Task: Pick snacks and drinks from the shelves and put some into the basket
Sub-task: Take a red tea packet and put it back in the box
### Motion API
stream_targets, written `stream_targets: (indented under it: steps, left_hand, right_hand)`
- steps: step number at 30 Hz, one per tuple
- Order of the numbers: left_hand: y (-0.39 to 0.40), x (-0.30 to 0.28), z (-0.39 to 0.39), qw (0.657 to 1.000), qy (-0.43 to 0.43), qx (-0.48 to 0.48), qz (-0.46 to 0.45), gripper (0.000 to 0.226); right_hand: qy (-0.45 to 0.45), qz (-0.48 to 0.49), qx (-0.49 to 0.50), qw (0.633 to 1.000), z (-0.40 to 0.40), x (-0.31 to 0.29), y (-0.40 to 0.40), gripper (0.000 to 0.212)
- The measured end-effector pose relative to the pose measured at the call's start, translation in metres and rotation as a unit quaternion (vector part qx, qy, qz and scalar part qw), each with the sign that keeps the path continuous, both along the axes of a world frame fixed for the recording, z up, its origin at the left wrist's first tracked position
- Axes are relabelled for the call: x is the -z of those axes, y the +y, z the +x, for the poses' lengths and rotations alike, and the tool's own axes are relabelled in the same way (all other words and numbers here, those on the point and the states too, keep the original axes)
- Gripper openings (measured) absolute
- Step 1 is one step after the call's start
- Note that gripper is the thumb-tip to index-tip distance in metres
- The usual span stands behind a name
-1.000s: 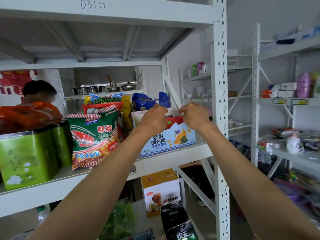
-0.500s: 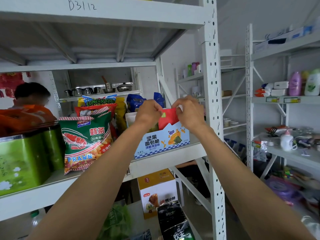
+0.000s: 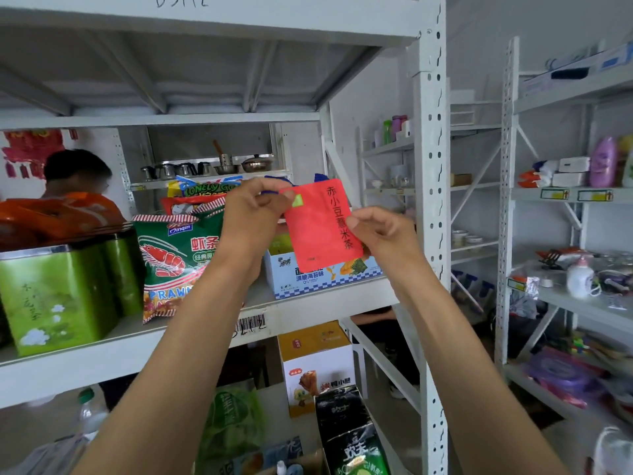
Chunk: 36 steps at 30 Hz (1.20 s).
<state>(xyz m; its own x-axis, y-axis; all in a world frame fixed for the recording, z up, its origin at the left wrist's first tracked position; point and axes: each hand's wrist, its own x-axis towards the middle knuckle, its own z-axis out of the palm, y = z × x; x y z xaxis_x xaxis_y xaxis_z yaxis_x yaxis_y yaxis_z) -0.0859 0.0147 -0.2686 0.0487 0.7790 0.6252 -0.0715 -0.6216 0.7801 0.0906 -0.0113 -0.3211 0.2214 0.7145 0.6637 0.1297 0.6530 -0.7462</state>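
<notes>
Red tea sachet (image 3: 322,224) now lifted clear of box (image 3: 325,275); left hand (image 3: 253,214) and right hand (image 3: 380,231) pinch opposite edges. Thin pinch may slip.

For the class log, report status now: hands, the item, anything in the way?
Left hand and right hand both pinch the red packet. Packet held up, above the blue box. Nothing in the way; basket not seen.

Out comes the red packet (image 3: 322,228), lifted clear of the blue-and-white box (image 3: 325,277); left hand (image 3: 253,214) pinches its top corner, right hand (image 3: 380,231) its side edge.
</notes>
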Motion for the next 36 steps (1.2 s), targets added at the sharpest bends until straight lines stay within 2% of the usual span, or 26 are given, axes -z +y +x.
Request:
stream_targets:
  steps: [4, 8, 12, 17, 21, 30, 36]
  left_hand:
    - [-0.01, 0.036, -0.005, 0.997, -0.009, 0.036, -0.064, 0.017]
    - [-0.026, 0.075, -0.009, 0.996, 0.013, 0.048, -0.072, 0.017]
    - [-0.037, 0.098, -0.016, 0.993, -0.019, 0.069, -0.092, 0.019]
    - [-0.049, 0.11, -0.023, 0.99, -0.044, 0.093, -0.098, 0.023]
    - [-0.054, 0.114, -0.03, 0.991, -0.028, 0.101, -0.083, 0.024]
    - [-0.06, 0.116, -0.035, 0.989, -0.025, 0.117, -0.085, 0.024]
    - [-0.062, 0.116, -0.032, 0.989, -0.046, 0.104, -0.098, 0.022]
  right_hand:
    - [0.052, -0.018, -0.021, 0.998, -0.012, 0.024, -0.01, 0.008]
    - [0.06, -0.026, -0.012, 0.998, -0.019, 0.043, -0.018, 0.012]
    - [0.076, -0.066, -0.041, 0.994, -0.025, 0.056, -0.028, 0.012]
    - [0.092, -0.077, -0.084, 0.989, -0.03, 0.071, -0.039, 0.016]
    - [0.11, -0.076, -0.105, 0.985, -0.034, 0.077, -0.044, 0.032]
    - [0.125, -0.074, -0.124, 0.982, -0.036, 0.084, -0.047, 0.031]
    - [0.13, -0.075, -0.103, 0.983, -0.039, 0.084, -0.05, 0.03]
